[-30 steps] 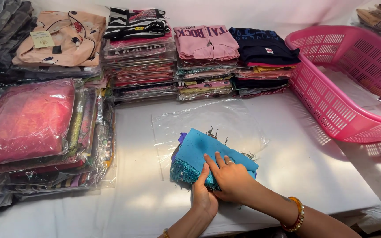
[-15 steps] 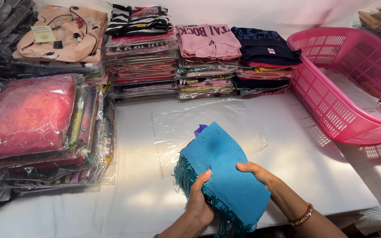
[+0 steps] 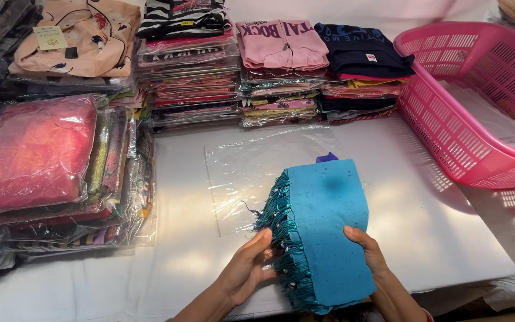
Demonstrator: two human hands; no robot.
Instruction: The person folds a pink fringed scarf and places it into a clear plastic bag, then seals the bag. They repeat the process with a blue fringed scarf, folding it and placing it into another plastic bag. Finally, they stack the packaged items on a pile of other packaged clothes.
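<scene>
Folded teal scarf held in both hands over clear plastic bag on white worktop

Left hand half closed, fingers pinching the fringed edge, likely keeping the tassels tidy; right hand half open, thumb on top, fingers hidden beneath, supporting the fold. Bag lies flat just behind the scarf, pink basket to the right
</scene>
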